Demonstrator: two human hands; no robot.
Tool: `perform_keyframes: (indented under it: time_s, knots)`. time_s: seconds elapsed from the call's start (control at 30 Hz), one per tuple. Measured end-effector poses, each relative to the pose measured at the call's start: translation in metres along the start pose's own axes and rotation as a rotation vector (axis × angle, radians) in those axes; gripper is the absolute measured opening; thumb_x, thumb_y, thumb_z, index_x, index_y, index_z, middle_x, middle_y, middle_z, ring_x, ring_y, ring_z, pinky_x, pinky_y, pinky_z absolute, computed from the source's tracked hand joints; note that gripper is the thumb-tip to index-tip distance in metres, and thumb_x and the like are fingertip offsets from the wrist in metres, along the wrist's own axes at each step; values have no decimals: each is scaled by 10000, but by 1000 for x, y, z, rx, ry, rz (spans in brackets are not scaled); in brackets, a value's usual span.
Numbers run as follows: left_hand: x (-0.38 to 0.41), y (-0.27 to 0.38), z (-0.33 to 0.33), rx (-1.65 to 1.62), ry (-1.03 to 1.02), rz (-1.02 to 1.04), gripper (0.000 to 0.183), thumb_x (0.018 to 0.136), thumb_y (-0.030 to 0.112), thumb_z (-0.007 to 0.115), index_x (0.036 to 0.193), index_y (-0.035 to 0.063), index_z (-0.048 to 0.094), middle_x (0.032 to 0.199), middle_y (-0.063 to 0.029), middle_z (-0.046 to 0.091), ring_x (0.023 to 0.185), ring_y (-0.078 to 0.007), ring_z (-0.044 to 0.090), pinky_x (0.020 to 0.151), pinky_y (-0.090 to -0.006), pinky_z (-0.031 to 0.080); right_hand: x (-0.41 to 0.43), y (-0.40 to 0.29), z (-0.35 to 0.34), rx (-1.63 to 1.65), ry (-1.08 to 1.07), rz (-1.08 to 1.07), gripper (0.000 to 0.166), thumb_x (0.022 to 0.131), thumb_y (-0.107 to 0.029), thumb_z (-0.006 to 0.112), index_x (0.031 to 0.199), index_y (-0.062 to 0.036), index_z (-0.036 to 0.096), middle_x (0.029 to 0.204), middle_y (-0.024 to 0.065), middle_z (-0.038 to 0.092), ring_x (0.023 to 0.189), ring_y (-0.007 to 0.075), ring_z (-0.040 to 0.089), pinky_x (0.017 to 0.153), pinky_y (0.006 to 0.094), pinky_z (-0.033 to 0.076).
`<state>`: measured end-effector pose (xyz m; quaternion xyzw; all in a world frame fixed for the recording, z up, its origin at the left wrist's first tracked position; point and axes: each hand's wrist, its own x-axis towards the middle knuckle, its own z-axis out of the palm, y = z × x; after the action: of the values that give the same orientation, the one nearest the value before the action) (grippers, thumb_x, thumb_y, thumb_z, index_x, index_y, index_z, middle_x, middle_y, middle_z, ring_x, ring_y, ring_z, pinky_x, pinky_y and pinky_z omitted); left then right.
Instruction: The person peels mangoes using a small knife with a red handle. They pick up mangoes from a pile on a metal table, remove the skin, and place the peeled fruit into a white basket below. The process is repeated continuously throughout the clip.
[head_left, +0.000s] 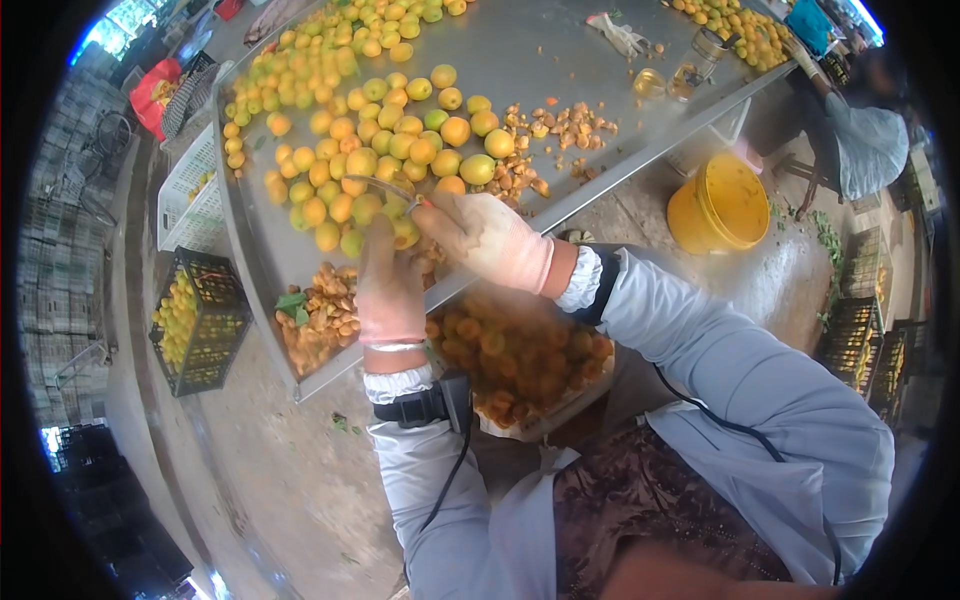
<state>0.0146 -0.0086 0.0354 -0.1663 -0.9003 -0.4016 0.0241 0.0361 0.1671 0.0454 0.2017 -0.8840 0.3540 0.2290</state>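
My right hand (484, 236), in a stained white glove, grips a small curved knife (379, 184) with its blade pointing left over the fruit. Close beside it, my gloved left hand (391, 285) has its fingertips at a yellow-green apricot (406, 231), partly hidden by the hands; whether it is held I cannot tell for sure. Whole yellow, orange and green apricots (390, 142) spread over the metal table (525, 37) beyond the hands. Apricot pits (326, 307) are heaped left of my left hand, and more pits (577, 126) lie at the right.
Below the table edge, a crate (551, 420) holds orange fruit. A yellow bucket (718, 204) stands on the floor at right, near a co-worker's sleeve (870, 142). A black crate (201, 322) and a white crate (187, 187) stand at left. A glove (619, 34) and a glass jar (697, 64) lie on the table.
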Motion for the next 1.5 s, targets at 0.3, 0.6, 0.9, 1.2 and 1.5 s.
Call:
perform_keyframes:
  time_s: [0.3,0.6,0.9,1.2,1.5]
  knots:
    - [1,30,11,-560,213,-140,342,1041,277,573,1260,16,600,955,0,633,752,-61,533,592,-226,397,6,-18,2,8,-57,372,270,1008,-307,557,975,-41,588,717,195,635,681,401,664,588,499,520]
    - [3,43,9,-744,315,-266,369,1024,230,589,1311,-2,582,1041,-17,648,896,-93,585,704,-231,466,3,-19,11,89,-34,436,378,1024,-387,517,949,-29,613,722,204,653,718,407,669,642,496,535]
    - [5,35,3,-760,161,-309,421,1046,308,547,1339,8,567,1082,-30,640,943,-105,592,755,-244,495,1,-8,31,751,1,505,370,1050,-373,490,943,-28,574,645,86,558,572,246,581,565,398,487]
    - [10,4,-6,-1114,51,-351,523,1092,410,466,1424,6,462,1322,-85,566,1181,-219,576,992,-349,488,13,2,-16,667,-271,365,178,1029,-239,542,1067,-65,546,681,57,501,613,281,586,573,352,481]
    - [9,10,-6,-1113,101,-259,479,1075,338,528,1393,-18,487,1299,-102,579,1181,-222,577,985,-365,490,8,-25,-9,157,-211,469,388,1009,-392,572,925,-15,616,801,246,640,769,437,646,651,506,508]
